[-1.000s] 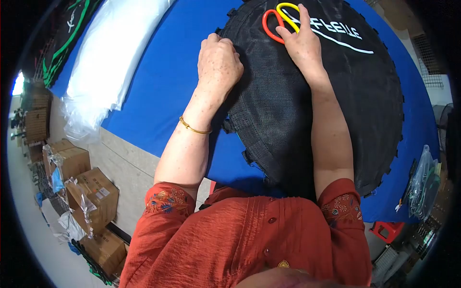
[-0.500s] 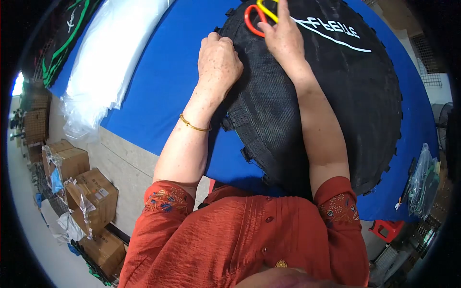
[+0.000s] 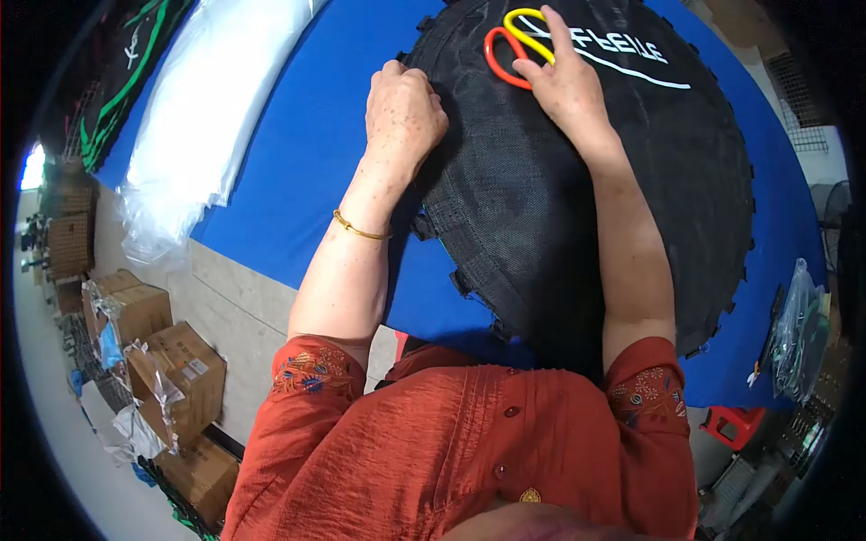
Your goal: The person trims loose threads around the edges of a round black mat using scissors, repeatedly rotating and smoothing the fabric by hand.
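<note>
A large round black mesh mat [image 3: 505,207] with small tabs along its rim and white lettering lies on the blue-covered table [image 3: 271,171]. My left hand [image 3: 403,110] is closed at the mat's left edge, its curled fingers hiding the part of the rim it grips. Scissors [image 3: 497,65] with one red and one yellow handle are in my right hand [image 3: 570,90], over the mat beside the lettering. The handles stick out past my thumb and forefinger; the blades are hidden under the hand.
Clear plastic sheeting [image 3: 212,99] lies along the table's left side. Cardboard boxes [image 3: 185,370] stand on the floor at left. Plastic-wrapped goods [image 3: 796,334] rest at the table's right edge, above a red stool [image 3: 732,427].
My right hand has moved right and slightly down with the scissors, away from the mat's edge. My left hand has shifted only slightly left at the rim.
</note>
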The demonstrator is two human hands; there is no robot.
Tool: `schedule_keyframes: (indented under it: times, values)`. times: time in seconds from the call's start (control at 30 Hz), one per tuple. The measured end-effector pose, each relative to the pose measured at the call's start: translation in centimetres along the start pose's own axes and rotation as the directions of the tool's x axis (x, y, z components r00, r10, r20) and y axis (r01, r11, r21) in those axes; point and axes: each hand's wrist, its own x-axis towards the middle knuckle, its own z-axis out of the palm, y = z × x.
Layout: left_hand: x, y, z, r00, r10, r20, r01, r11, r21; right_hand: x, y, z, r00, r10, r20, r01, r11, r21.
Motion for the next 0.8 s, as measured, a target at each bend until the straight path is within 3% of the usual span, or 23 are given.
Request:
schedule_keyframes:
  times: [0.1, 0.2, 0.3, 0.33, 0.43, 0.57, 0.63, 0.73, 0.8]
  values:
    - [0.1, 0.0, 0.0, 1.000, -0.019, 0.012, 0.018, 1.000, 0.007, -0.6, 0.2, 0.3, 0.984, 0.168, 0.054, -0.155, 0.970, -0.189]
    - [0.0, -0.4, 0.4, 1.000, 0.006, -0.014, -0.006, 1.000, -0.005, -0.2, 0.9, 0.9, 0.967, 0.254, -0.030, -0.255, 0.943, -0.212]
    - [0.1, -0.3, 0.1, 1.000, -0.007, 0.004, 0.007, 1.000, -0.008, -0.7, 0.2, 1.6, 0.980, 0.198, -0.018, -0.199, 0.970, -0.138]
    - [0.3, -0.2, 0.0, 1.000, -0.011, 0.029, 0.011, 1.000, -0.006, -1.1, 0.8, 3.1, 0.991, 0.109, -0.073, -0.116, 0.988, -0.099]
    - [0.6, -0.6, 0.0, 0.998, -0.013, 0.066, 0.013, 1.000, 0.001, -2.1, -3.0, 1.9, 0.974, 0.186, 0.128, -0.174, 0.980, -0.098]
    - [0.4, -1.4, 0.6, 1.000, 0.011, 0.019, -0.011, 1.000, -0.003, -4.4, -3.7, -0.4, 0.968, 0.184, 0.171, -0.173, 0.982, -0.077]
    - [0.4, -1.5, 0.7, 1.000, 0.017, 0.005, -0.017, 1.000, 0.004, -5.6, -2.6, -1.7, 0.993, 0.070, 0.094, -0.066, 0.997, -0.038]
    - [0.3, -1.4, 0.7, 1.000, 0.025, -0.001, -0.025, 1.000, 0.020, -6.9, -2.6, -3.7, 0.969, 0.230, 0.092, -0.220, 0.970, -0.106]
    - [0.3, -1.4, 0.7, 1.000, 0.025, -0.003, -0.025, 1.000, 0.014, -8.3, -2.7, -3.8, 0.984, 0.161, 0.070, -0.161, 0.987, -0.001]
